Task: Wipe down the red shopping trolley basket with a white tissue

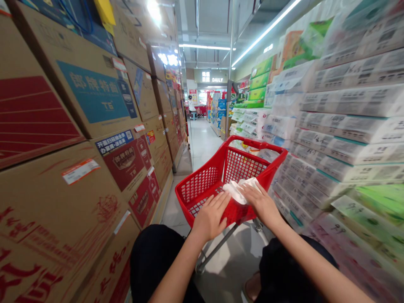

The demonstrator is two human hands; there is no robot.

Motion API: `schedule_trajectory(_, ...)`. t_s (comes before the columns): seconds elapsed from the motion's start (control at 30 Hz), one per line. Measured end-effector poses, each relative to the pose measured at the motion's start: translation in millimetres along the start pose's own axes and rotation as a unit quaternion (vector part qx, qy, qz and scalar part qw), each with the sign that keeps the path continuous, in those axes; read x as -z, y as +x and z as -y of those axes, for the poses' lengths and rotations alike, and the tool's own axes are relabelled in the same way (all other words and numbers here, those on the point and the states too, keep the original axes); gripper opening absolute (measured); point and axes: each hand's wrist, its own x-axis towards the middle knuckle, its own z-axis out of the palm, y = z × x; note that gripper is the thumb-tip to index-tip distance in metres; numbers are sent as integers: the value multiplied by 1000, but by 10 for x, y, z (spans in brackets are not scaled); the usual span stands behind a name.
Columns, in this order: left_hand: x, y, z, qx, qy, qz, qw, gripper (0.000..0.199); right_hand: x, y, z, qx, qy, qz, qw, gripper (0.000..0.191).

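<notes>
A red plastic shopping basket cart [202, 185] on a metal frame stands low in front of me. My left hand [211, 216] lies on its near red wall, fingers stretched out, their tips beside a crumpled white cloth or tissue [235, 192]. My right hand [260, 204] rests on the right part of that white cloth or tissue, fingers extended, pressing it at the basket's near rim. The part of the cloth under the right fingers is hidden.
Stacked cardboard boxes [78, 185] line the left side. Packs of tissue paper [341, 139] are piled on the right. Ahead, a glass panel edge and an aisle floor [202, 132] lead to distant shelves. A person [191, 105] is far off.
</notes>
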Motion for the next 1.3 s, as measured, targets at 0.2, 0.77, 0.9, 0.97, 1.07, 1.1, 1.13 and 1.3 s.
schedule_trajectory(0.2,-47,13,-78,-6,23,-9,1000,87,-17,-14,-500,-95,-52,-18,994,62)
schedule_trajectory(0.77,-104,129,-207,-31,71,-46,996,89,-10,-89,-253,-70,-14,-25,997,63)
schedule_trajectory(0.9,-130,140,-185,-39,64,-44,996,85,-27,-108,-18,-17,7,-3,1000,66)
schedule_trajectory(0.97,-126,125,-165,-41,58,-41,997,83,5,-107,-49,-6,12,1,1000,67)
schedule_trajectory(1.07,-101,61,-141,-34,42,-35,998,82,31,-91,-316,-51,-8,-11,999,67)
schedule_trajectory(1.1,-92,28,-135,-27,37,-33,998,82,26,-83,-421,-71,-18,-15,997,67)
schedule_trajectory(1.13,-84,-10,-129,-20,34,-31,999,82,13,-75,-510,-87,-26,-18,996,65)
schedule_trajectory(1.3,-107,-175,-104,18,24,-33,999,78,-81,-44,-403,-115,-38,-27,992,59)
